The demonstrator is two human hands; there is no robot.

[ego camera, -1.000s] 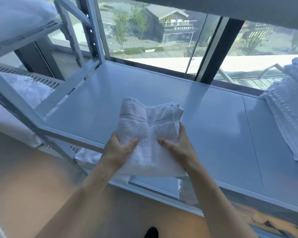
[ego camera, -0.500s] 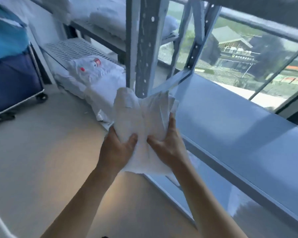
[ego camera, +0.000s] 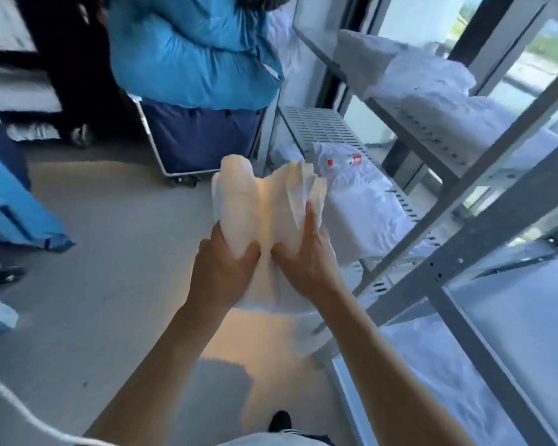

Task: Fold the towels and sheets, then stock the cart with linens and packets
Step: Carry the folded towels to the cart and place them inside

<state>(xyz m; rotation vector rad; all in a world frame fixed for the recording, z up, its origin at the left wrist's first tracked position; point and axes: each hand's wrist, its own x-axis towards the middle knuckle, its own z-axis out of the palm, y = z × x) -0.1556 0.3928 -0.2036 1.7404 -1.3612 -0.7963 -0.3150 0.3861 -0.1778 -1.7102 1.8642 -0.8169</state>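
Observation:
I carry a folded white towel (ego camera: 264,201) in front of me, above the floor, gripped from both sides. My left hand (ego camera: 223,265) grips its left half, thumb on top and fingers curled underneath. My right hand (ego camera: 306,252) grips the right half the same way, where the stacked layers fan out a little. The towel's near edge hangs down behind my wrists.
A grey metal shelf rack (ego camera: 464,252) stands at the right, with white linens (ego camera: 368,217) and a plastic-wrapped packet (ego camera: 345,162) on its low shelves. A navy laundry cart (ego camera: 200,136) with a big blue bag (ego camera: 190,53) stands ahead. Another blue bag (ego camera: 10,207) lies at left.
I have lifted the towel off the shelf top and turned left with it. The view has swung from the window shelf to the floor and the laundry cart.

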